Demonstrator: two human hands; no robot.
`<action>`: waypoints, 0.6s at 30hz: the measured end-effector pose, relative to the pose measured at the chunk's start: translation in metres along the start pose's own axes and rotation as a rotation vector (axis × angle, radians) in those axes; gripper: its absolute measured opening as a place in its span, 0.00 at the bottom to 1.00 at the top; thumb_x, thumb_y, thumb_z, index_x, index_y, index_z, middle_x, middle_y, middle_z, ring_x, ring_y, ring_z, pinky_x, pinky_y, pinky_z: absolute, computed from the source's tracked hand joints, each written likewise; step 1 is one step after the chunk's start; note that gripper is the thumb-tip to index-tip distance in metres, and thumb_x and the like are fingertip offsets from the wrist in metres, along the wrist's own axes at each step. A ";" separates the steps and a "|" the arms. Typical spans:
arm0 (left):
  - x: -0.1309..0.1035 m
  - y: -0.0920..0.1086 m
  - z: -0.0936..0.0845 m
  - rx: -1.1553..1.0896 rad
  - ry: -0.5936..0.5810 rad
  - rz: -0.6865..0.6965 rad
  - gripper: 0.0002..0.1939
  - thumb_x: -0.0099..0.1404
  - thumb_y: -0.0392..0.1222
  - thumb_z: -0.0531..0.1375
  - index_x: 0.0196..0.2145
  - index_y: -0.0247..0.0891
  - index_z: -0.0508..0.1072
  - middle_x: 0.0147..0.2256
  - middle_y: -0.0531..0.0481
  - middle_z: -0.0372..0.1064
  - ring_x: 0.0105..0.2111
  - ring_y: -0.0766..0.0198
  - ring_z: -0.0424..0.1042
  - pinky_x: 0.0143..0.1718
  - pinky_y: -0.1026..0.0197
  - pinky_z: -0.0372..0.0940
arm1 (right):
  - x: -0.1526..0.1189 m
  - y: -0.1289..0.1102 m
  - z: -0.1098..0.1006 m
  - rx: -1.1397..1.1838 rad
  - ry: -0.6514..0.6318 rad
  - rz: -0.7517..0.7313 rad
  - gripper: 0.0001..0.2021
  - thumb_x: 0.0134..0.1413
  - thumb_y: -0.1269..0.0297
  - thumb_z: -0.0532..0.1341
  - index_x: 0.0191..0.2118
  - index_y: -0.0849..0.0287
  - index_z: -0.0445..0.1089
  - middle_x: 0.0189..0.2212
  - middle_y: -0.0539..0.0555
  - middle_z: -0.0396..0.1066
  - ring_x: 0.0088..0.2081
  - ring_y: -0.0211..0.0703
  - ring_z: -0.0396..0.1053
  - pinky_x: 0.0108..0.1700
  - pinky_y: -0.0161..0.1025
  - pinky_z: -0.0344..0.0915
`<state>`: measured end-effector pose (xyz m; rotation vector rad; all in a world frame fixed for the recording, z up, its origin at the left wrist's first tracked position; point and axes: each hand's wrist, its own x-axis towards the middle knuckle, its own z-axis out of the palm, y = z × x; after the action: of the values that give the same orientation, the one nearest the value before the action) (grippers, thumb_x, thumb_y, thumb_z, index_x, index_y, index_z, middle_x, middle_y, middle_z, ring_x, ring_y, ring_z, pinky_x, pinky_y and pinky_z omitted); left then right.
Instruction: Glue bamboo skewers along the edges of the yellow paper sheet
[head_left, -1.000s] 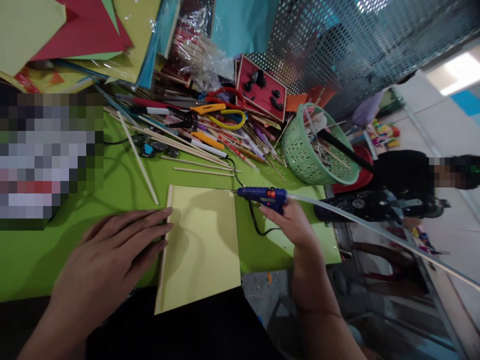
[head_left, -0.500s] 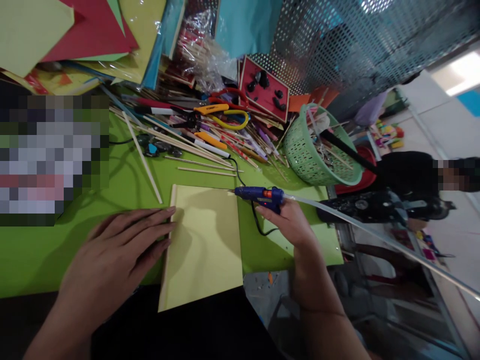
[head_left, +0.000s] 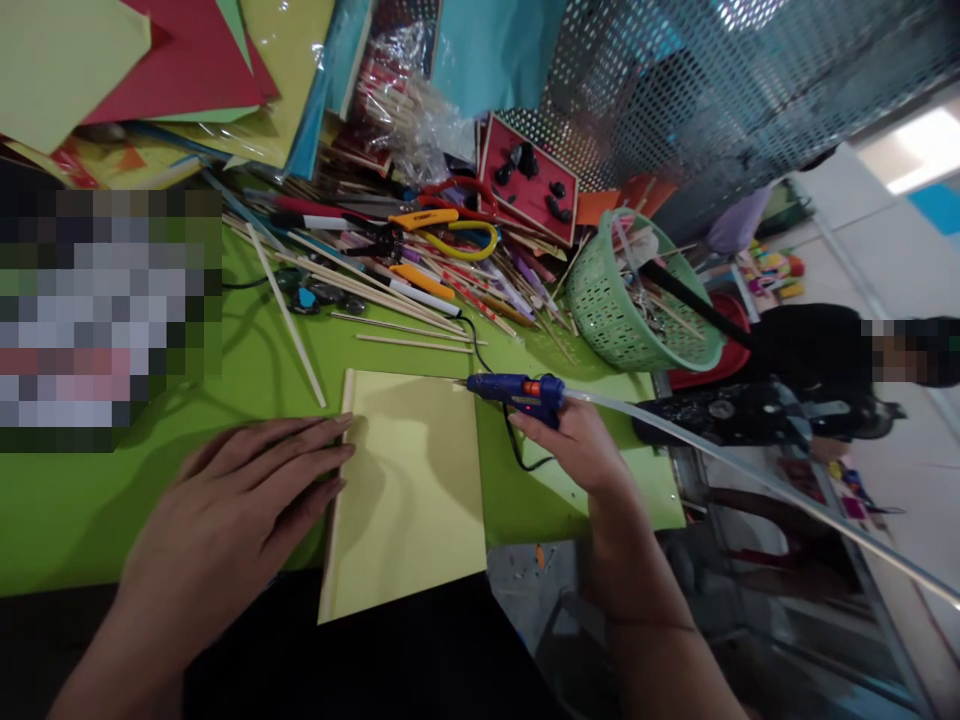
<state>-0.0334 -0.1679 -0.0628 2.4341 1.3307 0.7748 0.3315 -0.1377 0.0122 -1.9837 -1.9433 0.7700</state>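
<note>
Since a second ago, the blue glue gun (head_left: 517,392) has slid a little to the left, so its tip now sits right at the top right corner of the yellow card (head_left: 409,490). Little else has changed.

The right hand (head_left: 581,445) is closed around the handle of the glue gun and holds it level, with the tip pointing left. A long clear glue stick (head_left: 750,480) pokes out of the back of the gun and runs far off to the right. A black cord (head_left: 517,455) loops down from the gun onto the bench (head_left: 247,380).

The left hand (head_left: 240,510) lies flat and open, fingers spread a bit, holding nothing. Its fingertips press on the left edge of the yellow card, where a thin wooden stick (head_left: 335,500) runs along that edge. The card lies flat on the green bench, and its near end hangs over the front edge.

Behind the card is a big messy pile of wooden sticks (head_left: 360,285) and pens. Yellow scissors (head_left: 442,228) and a red board with dark stones (head_left: 529,185) lie there too. A green basket (head_left: 630,300) full of odds and ends stands near the right end of the bench. Sheets of coloured paper (head_left: 150,70) are stacked at the far left. A person in dark clothes (head_left: 810,350) is off to the right, past the bench.
</note>
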 end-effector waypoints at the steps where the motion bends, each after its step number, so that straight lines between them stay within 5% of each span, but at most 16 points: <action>1: 0.000 0.000 0.000 -0.002 0.000 -0.006 0.14 0.76 0.51 0.53 0.54 0.55 0.74 0.59 0.58 0.75 0.56 0.50 0.75 0.54 0.43 0.64 | 0.000 0.001 0.000 0.013 -0.002 -0.006 0.20 0.61 0.46 0.64 0.46 0.59 0.79 0.36 0.56 0.77 0.38 0.52 0.72 0.44 0.47 0.69; 18: 0.000 -0.002 0.000 0.007 -0.005 0.023 0.14 0.76 0.50 0.55 0.54 0.51 0.74 0.60 0.56 0.75 0.57 0.52 0.74 0.55 0.45 0.63 | -0.002 0.006 0.000 0.044 0.008 -0.005 0.21 0.61 0.45 0.65 0.49 0.58 0.79 0.38 0.56 0.78 0.39 0.53 0.73 0.46 0.48 0.69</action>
<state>-0.0348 -0.1672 -0.0638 2.4592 1.3084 0.7708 0.3366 -0.1402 0.0094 -1.9526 -1.9093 0.7950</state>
